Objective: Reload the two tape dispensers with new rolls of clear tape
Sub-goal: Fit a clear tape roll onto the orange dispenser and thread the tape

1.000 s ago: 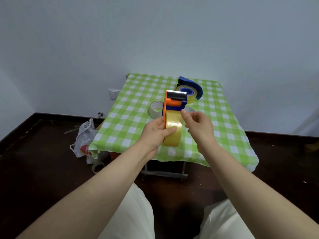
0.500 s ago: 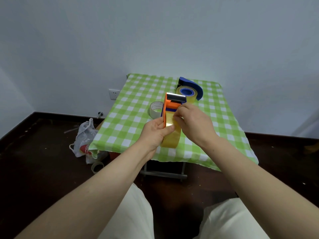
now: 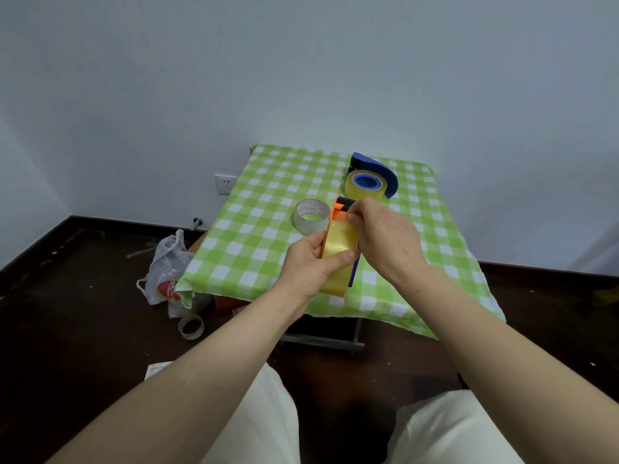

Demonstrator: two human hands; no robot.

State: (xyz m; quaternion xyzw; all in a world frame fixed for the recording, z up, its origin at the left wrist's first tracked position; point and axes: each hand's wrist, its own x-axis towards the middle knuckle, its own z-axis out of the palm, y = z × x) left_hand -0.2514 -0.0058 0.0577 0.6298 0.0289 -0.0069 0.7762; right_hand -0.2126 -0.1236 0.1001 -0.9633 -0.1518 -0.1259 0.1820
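Observation:
My left hand (image 3: 313,262) grips an orange tape dispenser (image 3: 335,216) that carries a yellowish clear tape roll (image 3: 338,244), held above the near part of the table. My right hand (image 3: 382,237) is on the dispenser's top end by its black cutter, fingers pinched at the tape there. A blue dispenser (image 3: 378,174) with a clear roll on a blue hub lies at the back of the table. An emptier whitish roll (image 3: 311,216) sits left of the orange dispenser.
The small table has a green-and-white checked cloth (image 3: 254,236) and stands against a white wall. On the dark floor to the left lie a plastic bag (image 3: 167,272) and an empty tape core (image 3: 191,326). My knees are at the bottom.
My right hand moved from beside the roll up onto the dispenser's cutter end. Both hands and the dispenser have come lower and a little closer to the table.

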